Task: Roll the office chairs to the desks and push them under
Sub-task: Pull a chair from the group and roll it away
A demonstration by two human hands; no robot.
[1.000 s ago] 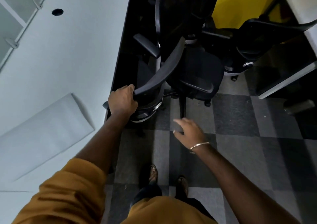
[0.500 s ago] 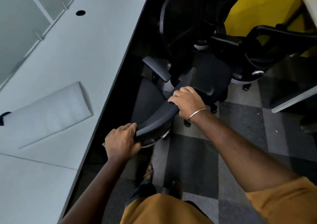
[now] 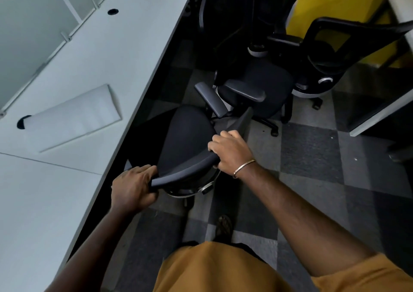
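Nearest: left hand (image 3: 131,189) curled round left end of black chair backrest (image 3: 185,172), right hand (image 3: 230,152) with thin bangle (image 3: 243,168) gripping its right end, both closed on it. Chair seat (image 3: 185,139) just beyond hands, left part tucked under edge of white desk (image 3: 93,72), beside it on grey checkered carpet (image 3: 312,157). Farther right: 2 more black chairs (image 3: 257,86) (image 3: 324,52) crowded together, yellow panel (image 3: 335,3) behind; flat white sheet (image 3: 73,117) lying on desk at left.
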